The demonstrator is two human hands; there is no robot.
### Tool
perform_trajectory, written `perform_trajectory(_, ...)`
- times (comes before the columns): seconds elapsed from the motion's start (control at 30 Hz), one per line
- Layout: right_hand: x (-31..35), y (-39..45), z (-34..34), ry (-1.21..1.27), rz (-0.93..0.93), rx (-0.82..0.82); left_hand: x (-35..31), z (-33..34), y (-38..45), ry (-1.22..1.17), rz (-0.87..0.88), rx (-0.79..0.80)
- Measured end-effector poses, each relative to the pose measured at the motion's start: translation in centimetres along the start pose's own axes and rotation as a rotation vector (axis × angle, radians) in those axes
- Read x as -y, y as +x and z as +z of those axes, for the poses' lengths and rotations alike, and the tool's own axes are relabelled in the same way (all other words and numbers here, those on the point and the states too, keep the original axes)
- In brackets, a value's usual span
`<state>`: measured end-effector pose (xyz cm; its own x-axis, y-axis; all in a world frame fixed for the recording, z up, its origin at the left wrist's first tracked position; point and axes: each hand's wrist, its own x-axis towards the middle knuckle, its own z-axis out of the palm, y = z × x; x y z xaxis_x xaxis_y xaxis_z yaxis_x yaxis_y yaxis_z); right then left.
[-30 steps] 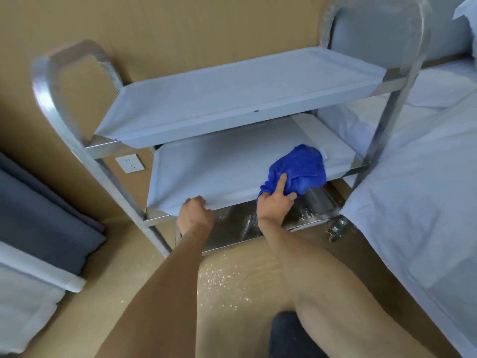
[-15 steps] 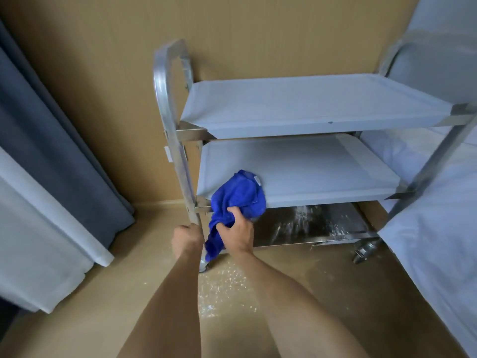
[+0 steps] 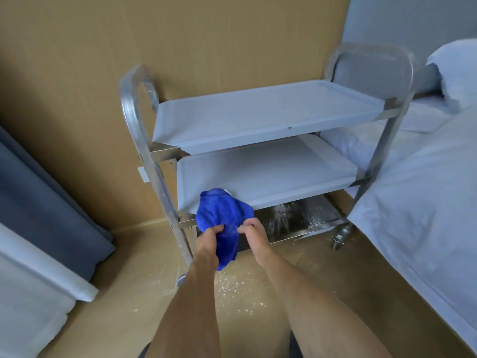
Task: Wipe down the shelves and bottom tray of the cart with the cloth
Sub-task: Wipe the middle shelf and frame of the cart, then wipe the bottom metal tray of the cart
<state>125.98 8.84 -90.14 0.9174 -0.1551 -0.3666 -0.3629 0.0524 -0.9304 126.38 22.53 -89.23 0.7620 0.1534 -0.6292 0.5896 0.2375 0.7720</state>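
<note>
Gripping the blue cloth (image 3: pixel 223 215) with both your left hand (image 3: pixel 208 240) and right hand (image 3: pixel 252 232), fingers curled, you are holding it against the cart's middle shelf (image 3: pixel 271 174) front edge.

The single head view looked forward and steeply down from above the cart (image 3: pixel 258 140); it stood close in front of the cart, facing its long open side.

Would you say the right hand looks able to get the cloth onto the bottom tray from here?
Probably yes: the right hand grips the cloth just before the bottom tray, whose front is open under the middle shelf.
</note>
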Motion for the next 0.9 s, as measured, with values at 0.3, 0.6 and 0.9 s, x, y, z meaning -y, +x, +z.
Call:
perform_trajectory(0.3,-2.9,1.7,-1.5,0.232,0.263,0.14,-0.7,1.7,-3.1,-0.001,0.028,-0.039)
perform_trajectory(0.6,-6.0,4.8,-6.0,0.215,0.264,0.037,4.5,6.2,-1.0,0.092,0.037,-0.232)
perform_trajectory(0.9,-3.0,7.0,-9.4,0.052,0.301,-0.173,2.6,11.0,1.5,0.246,0.002,-0.374)
